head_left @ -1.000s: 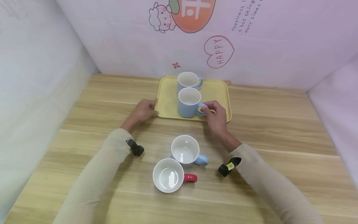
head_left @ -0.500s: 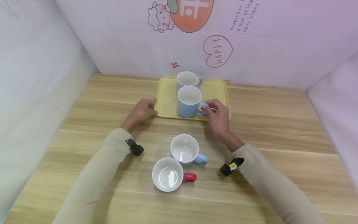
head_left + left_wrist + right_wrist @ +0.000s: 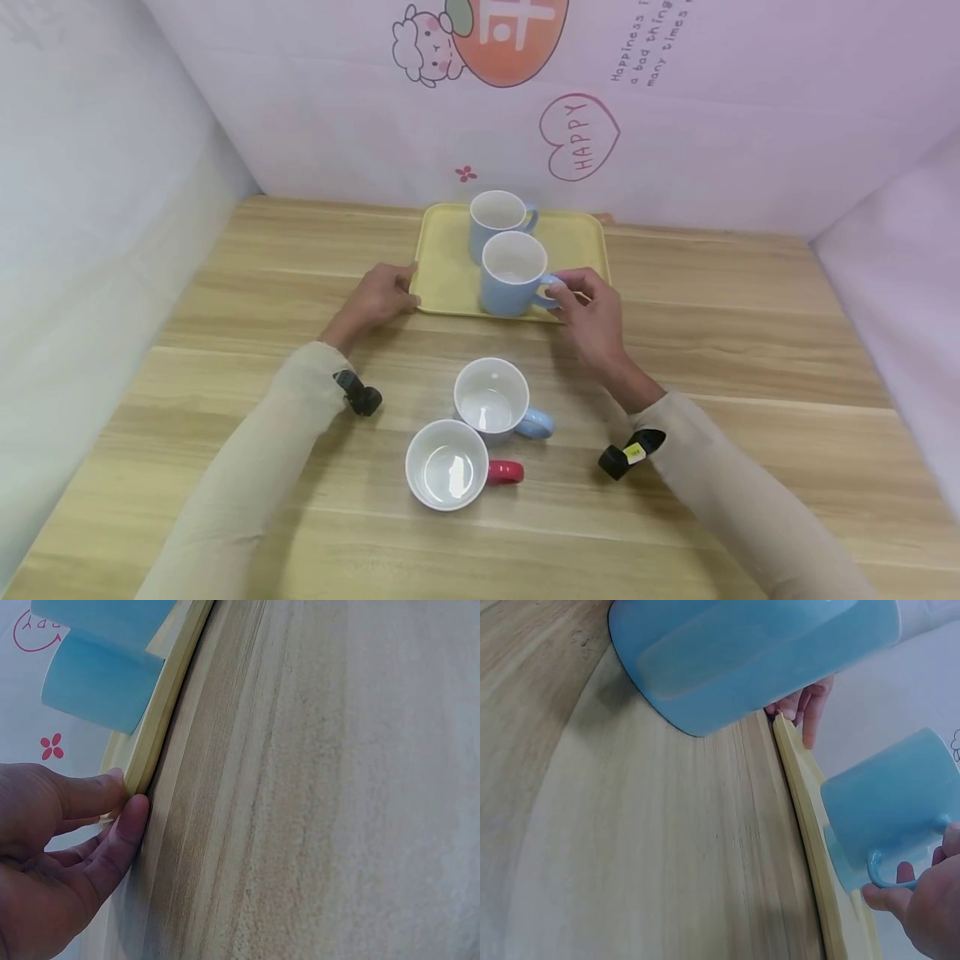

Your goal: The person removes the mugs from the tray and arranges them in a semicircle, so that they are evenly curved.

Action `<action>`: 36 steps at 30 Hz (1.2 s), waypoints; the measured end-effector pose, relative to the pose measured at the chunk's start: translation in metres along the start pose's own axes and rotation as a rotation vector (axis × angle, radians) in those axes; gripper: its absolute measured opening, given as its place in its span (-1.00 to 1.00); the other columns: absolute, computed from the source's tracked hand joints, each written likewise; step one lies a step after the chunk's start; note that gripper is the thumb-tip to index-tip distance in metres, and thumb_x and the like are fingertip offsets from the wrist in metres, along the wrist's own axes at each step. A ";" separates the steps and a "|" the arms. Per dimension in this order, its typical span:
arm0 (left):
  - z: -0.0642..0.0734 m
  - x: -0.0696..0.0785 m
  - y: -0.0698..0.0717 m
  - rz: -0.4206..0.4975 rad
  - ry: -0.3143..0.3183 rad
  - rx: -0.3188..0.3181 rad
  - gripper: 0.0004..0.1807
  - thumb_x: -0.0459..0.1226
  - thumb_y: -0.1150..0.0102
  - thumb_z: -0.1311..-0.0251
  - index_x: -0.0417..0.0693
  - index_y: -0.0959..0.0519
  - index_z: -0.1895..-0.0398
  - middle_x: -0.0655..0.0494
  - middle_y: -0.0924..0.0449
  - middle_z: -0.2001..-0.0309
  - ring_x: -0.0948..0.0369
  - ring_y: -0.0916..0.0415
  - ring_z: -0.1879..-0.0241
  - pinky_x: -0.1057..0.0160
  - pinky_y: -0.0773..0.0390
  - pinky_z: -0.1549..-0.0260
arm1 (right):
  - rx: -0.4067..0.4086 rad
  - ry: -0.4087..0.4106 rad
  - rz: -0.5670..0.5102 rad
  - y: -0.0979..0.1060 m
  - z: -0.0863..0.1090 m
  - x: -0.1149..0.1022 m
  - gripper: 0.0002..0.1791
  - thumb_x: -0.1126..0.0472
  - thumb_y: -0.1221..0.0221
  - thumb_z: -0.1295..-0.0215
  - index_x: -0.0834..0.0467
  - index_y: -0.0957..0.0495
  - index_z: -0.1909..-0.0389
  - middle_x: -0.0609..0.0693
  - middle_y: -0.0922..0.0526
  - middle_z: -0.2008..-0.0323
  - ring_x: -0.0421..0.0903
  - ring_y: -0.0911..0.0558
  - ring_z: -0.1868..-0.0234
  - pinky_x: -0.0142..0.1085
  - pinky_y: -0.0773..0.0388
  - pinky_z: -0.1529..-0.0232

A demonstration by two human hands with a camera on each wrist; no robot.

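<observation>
At the back of the table lies a yellow tray (image 3: 442,275) with two light blue mugs on it. My left hand (image 3: 378,296) grips the tray's left front corner, thumb on one side of the rim and fingers on the other (image 3: 82,847). With thumb and fingers my right hand (image 3: 596,325) pinches the handle of the front blue mug (image 3: 504,292), which is upright at the tray's front edge. The other blue mug (image 3: 478,237) stands just behind it, partly hidden. In the right wrist view, the held mug (image 3: 892,802) overlaps the tray (image 3: 810,817).
Nearer me on the wooden table (image 3: 637,525) stand two more mugs side by side, one with a light blue handle (image 3: 536,423) and one with a red handle (image 3: 506,472). A printed cloth wall (image 3: 337,125) rises right behind the tray; white cloth (image 3: 97,208) hangs at the left.
My right hand and the front blue mug have shifted slightly right, away from the mug behind. My left hand keeps its grip on the tray corner.
</observation>
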State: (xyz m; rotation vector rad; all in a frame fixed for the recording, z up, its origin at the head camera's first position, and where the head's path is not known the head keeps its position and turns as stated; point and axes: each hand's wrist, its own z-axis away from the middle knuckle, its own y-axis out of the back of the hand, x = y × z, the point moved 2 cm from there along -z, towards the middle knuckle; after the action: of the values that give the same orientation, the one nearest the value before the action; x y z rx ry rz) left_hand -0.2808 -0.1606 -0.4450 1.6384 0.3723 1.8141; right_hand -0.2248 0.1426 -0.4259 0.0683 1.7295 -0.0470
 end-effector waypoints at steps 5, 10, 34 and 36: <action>0.000 0.002 0.001 -0.002 -0.005 -0.004 -0.27 -0.44 -0.28 -0.20 -0.24 -0.25 -0.45 -0.18 -0.66 0.17 0.11 -0.46 0.35 0.24 -0.46 0.32 | 0.013 -0.021 -0.024 0.007 0.002 0.000 -0.73 0.37 -0.19 -0.40 0.49 -0.49 0.02 0.18 -0.59 0.14 0.05 -0.67 0.12 -0.13 -0.61 0.07; 0.000 0.003 0.001 0.003 0.000 -0.004 -0.27 -0.44 -0.28 -0.21 -0.24 -0.25 -0.45 -0.20 -0.66 0.16 0.09 -0.47 0.34 0.22 -0.46 0.30 | 0.015 -0.026 -0.019 0.014 0.005 -0.003 -0.72 0.36 -0.18 -0.41 0.49 -0.48 0.00 0.14 -0.57 0.14 0.04 -0.68 0.09 -0.11 -0.60 0.05; 0.000 0.000 0.000 0.015 -0.002 0.015 -0.36 -0.45 -0.31 -0.15 -0.25 -0.41 -0.35 -0.14 -0.62 0.29 0.16 -0.36 0.47 0.30 -0.39 0.52 | -0.022 0.047 0.037 0.047 0.037 -0.010 -0.76 0.38 -0.17 -0.41 0.51 -0.50 0.06 0.15 -0.64 0.18 -0.04 -0.71 0.17 -0.21 -0.62 0.11; -0.001 -0.001 0.000 0.016 0.002 0.016 -0.36 -0.45 -0.31 -0.14 -0.24 -0.43 -0.35 -0.14 -0.60 0.30 0.15 -0.34 0.48 0.29 -0.37 0.54 | -0.028 0.044 0.044 0.049 0.042 -0.012 -0.75 0.38 -0.17 -0.41 0.52 -0.49 0.05 0.17 -0.64 0.17 -0.05 -0.71 0.16 -0.19 -0.62 0.11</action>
State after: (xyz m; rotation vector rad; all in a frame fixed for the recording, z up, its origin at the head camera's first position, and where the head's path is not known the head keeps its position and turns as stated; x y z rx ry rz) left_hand -0.2813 -0.1606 -0.4458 1.6558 0.3767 1.8289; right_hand -0.1784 0.1882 -0.4204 0.0870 1.7719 0.0108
